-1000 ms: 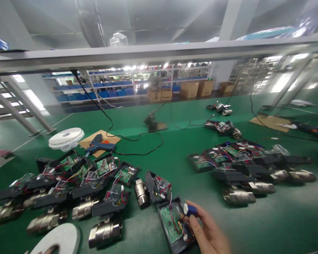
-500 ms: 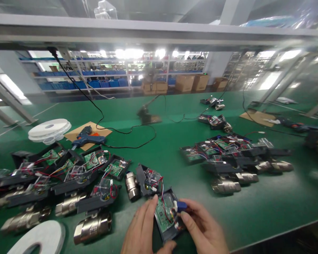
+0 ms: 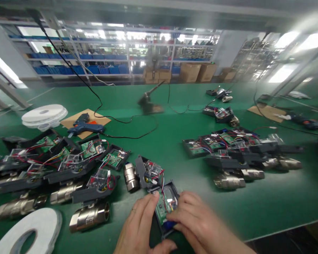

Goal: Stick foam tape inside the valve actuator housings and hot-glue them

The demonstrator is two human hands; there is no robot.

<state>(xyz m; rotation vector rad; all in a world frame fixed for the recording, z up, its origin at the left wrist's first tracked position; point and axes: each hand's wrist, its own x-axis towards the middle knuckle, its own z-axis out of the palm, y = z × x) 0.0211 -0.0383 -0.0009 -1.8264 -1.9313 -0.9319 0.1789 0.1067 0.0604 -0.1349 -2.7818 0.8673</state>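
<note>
A dark grey plastic housing with a green circuit board (image 3: 161, 208) lies on the bench in front of me. My left hand (image 3: 141, 225) grips it, fingers along its left wall and thumb near its lower edge. My right hand (image 3: 194, 218) reaches over the right wall, its fingertips on a small blue block-shaped part (image 3: 169, 224) low inside the housing; those fingers partly cover it. Red and white wires run from the board to a valve actuator (image 3: 149, 172) just above, which has a clear cover and a metal valve body (image 3: 131, 177) at its left.
Several similar wired units with metal valves (image 3: 90, 215) crowd the left, with another group (image 3: 228, 180) on the right. A glue gun (image 3: 86, 126) rests on cardboard. White tape rolls (image 3: 49, 224) lie at left; another tool (image 3: 304, 121) lies far right.
My right hand has moved the blue part from the housing's upper right down into its lower end. My left hand stays on the housing. The camera view has tilted downward.
</note>
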